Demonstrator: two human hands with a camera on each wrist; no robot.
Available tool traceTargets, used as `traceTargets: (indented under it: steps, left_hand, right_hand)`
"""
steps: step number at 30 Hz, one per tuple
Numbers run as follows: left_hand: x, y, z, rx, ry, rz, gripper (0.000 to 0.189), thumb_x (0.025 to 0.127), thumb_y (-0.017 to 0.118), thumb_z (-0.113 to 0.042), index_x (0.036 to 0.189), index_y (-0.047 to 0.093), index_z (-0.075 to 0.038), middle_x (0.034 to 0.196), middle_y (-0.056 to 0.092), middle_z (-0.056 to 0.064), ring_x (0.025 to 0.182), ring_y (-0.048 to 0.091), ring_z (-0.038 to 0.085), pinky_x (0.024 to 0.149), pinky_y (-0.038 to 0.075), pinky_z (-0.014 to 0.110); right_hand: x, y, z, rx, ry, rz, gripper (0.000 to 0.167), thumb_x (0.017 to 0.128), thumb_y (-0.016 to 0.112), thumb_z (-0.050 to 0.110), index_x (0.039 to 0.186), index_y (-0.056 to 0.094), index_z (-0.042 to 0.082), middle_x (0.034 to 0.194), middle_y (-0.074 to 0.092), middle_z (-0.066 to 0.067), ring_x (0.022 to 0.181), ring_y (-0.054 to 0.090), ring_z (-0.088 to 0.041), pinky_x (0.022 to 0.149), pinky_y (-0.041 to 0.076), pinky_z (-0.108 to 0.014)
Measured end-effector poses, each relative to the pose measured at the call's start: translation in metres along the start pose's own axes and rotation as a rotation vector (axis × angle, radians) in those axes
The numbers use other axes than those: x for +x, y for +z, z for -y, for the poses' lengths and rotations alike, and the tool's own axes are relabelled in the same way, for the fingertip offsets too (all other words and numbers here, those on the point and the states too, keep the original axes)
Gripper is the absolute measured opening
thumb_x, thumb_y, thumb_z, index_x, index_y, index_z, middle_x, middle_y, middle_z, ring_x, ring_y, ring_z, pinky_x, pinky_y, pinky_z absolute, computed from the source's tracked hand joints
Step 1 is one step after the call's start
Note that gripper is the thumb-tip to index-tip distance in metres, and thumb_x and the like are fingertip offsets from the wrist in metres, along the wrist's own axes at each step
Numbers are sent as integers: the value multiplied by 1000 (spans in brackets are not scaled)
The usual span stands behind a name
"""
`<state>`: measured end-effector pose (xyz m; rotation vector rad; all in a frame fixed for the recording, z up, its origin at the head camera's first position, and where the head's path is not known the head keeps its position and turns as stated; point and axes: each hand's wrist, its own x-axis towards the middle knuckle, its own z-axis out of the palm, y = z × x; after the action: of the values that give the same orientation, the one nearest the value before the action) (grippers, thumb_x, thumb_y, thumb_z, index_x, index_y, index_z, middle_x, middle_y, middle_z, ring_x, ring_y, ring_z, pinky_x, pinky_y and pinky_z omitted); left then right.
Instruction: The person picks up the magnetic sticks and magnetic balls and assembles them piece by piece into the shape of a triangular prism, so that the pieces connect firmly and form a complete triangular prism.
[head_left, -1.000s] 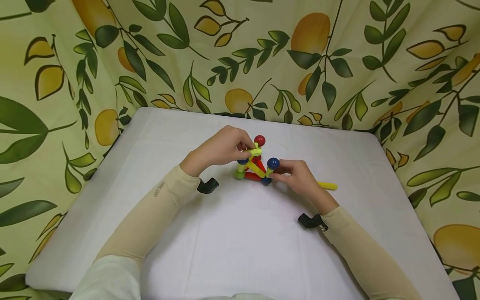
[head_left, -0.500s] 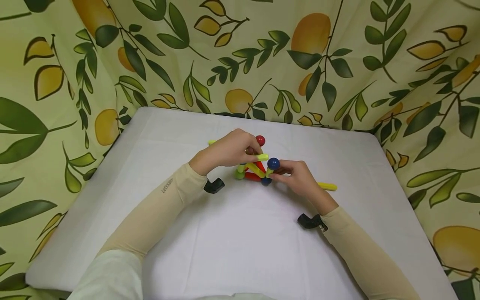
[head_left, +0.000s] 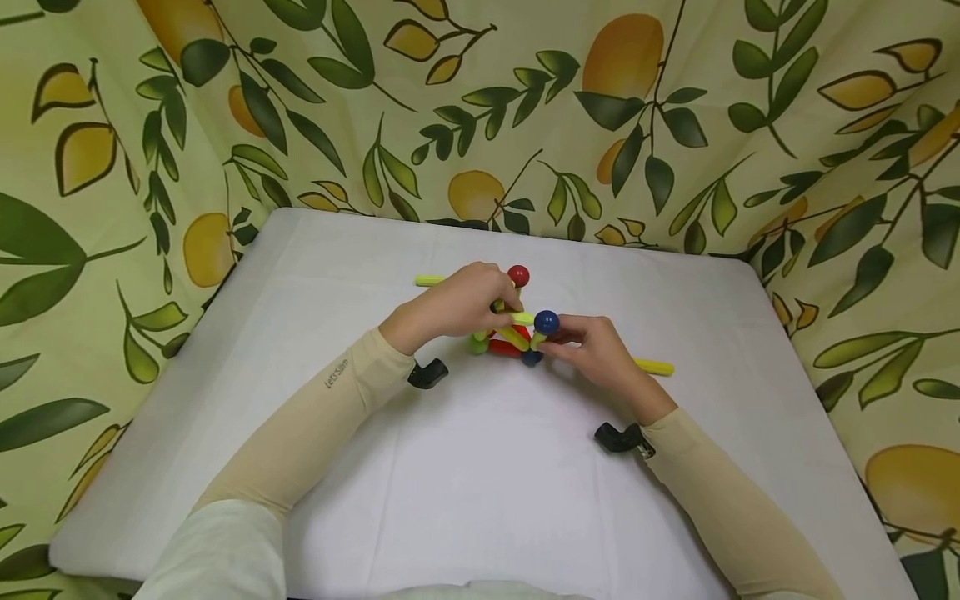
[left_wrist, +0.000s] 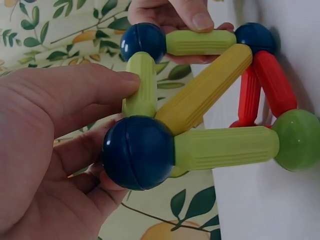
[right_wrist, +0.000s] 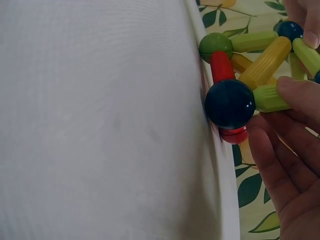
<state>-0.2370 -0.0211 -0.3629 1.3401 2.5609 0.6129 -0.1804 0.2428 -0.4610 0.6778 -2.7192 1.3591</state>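
Observation:
A frame of magnetic rods and balls stands mid-table, with a red ball (head_left: 518,276) at its back and a green ball (left_wrist: 300,140) low on its left. My left hand (head_left: 457,307) pinches a light green rod (left_wrist: 142,82) lying between two upper blue balls; the rod's end meets the right one (head_left: 547,322). With thumb and fingers, my right hand (head_left: 598,348) grips the upright light green rod (right_wrist: 270,98) between that ball and the lower blue ball (right_wrist: 230,104). A yellow rod (left_wrist: 207,90) slants across the side, and red rods (left_wrist: 275,82) run along the base.
A loose yellow rod (head_left: 655,367) lies right of the right hand. Behind the left hand, another light green rod (head_left: 430,281) lies on the white table (head_left: 480,483). Black wrist cameras (head_left: 618,438) hang under both forearms. A leaf-print curtain (head_left: 480,108) encloses the table.
My left hand has moved right and slightly toward me with the light green rod, whose end now meets the upper right blue ball. The right hand keeps its grip in place.

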Motion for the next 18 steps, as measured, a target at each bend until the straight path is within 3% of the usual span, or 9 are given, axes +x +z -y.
traceTargets:
  steps: [7, 13, 18]
  left_hand:
    - [-3, 6, 4, -40, 28, -51, 16, 101, 78, -14, 115, 85, -9, 105, 79, -1, 97, 62, 19, 92, 48, 35]
    - [-12, 10, 12, -103, 6, -128, 16, 98, 84, -15, 113, 86, -13, 109, 78, -5, 104, 61, 17, 95, 47, 37]
    - [-16, 12, 16, -150, 12, -167, 17, 96, 85, -14, 113, 87, -14, 109, 79, -7, 106, 62, 17, 99, 45, 39]
  right_hand:
    - [0, -2, 5, -17, 20, 8, 26, 93, 88, 10, 118, 81, 6, 107, 80, -3, 95, 74, -21, 94, 61, -48]
    - [1, -8, 14, 14, 18, -45, 38, 97, 85, 18, 133, 76, 8, 111, 78, -3, 96, 70, -21, 94, 59, -52]
    - [-1, -10, 16, 42, 4, -69, 38, 98, 84, 16, 135, 77, 10, 115, 79, -4, 97, 72, -20, 89, 58, -34]
